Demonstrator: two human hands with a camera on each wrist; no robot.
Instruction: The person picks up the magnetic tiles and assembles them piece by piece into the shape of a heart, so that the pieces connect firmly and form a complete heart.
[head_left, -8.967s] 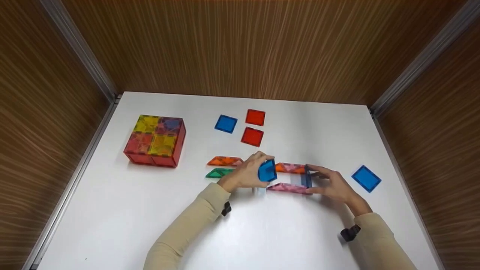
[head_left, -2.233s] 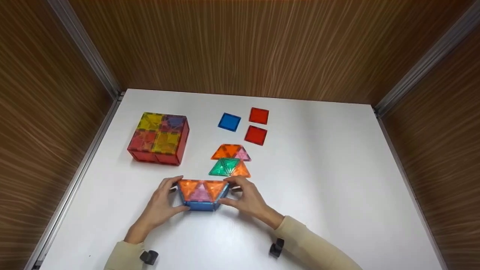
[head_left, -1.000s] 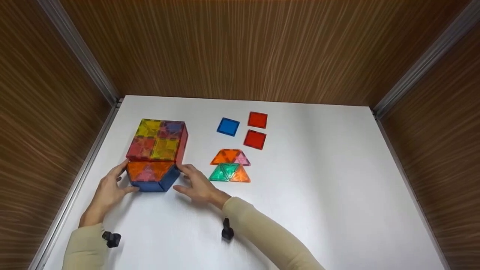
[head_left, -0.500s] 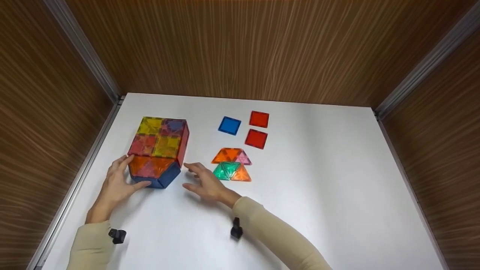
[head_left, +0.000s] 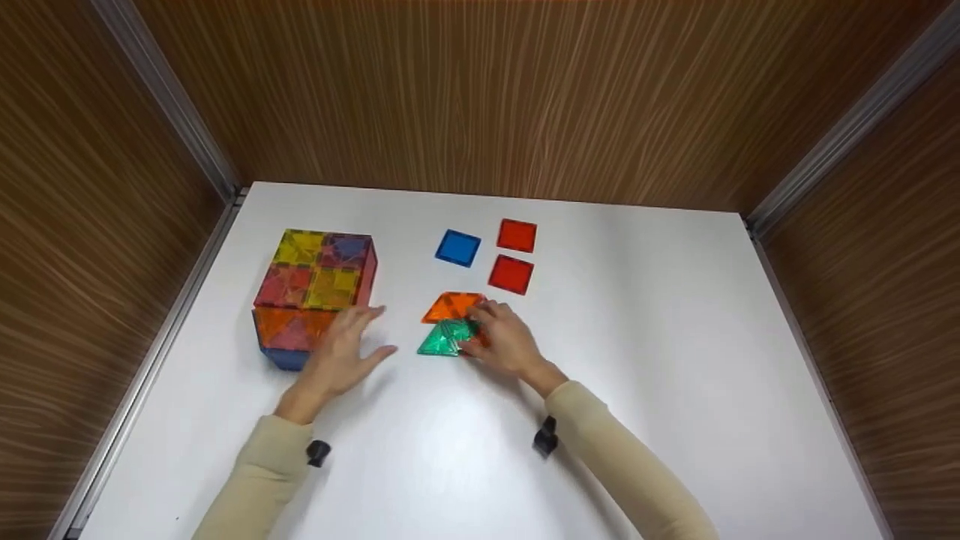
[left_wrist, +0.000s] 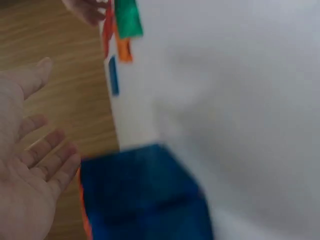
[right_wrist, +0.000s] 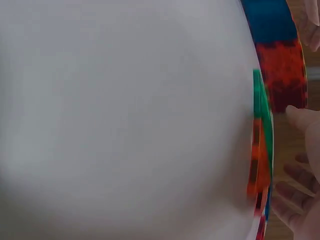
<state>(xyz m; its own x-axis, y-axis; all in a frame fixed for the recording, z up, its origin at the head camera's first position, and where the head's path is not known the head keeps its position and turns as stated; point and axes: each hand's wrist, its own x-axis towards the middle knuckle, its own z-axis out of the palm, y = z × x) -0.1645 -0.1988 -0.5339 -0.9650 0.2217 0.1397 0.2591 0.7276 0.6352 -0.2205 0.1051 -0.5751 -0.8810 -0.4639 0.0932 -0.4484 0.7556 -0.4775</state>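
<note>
In the head view, my left hand (head_left: 334,367) is in front of the right side of the low trapezoid box, fingers and thumb spread, holding nothing. That box, made of magnetic tiles, has an orange and pink top (head_left: 289,328) and blue walls (left_wrist: 145,195). It adjoins the front of a larger block (head_left: 315,274) with yellow, red and purple tiles on top and red sides. My right hand (head_left: 510,341) is over the right end of the green-and-orange trapezoid (head_left: 442,339), thumb and fingers apart; contact is unclear. Behind lies an orange trapezoid (head_left: 452,306), its right end partly hidden by my fingers.
One blue square tile (head_left: 458,248) and two red square tiles, a rear one (head_left: 517,235) and a front one (head_left: 511,274), lie flat behind the trapezoids. The white table (head_left: 637,337) is bounded by wood-grain panels (head_left: 480,97) at the back and both sides.
The blue-walled box was carried left and set against the larger block. My left hand has since left it, moving right. My right hand moved right to the flat trapezoids.
</note>
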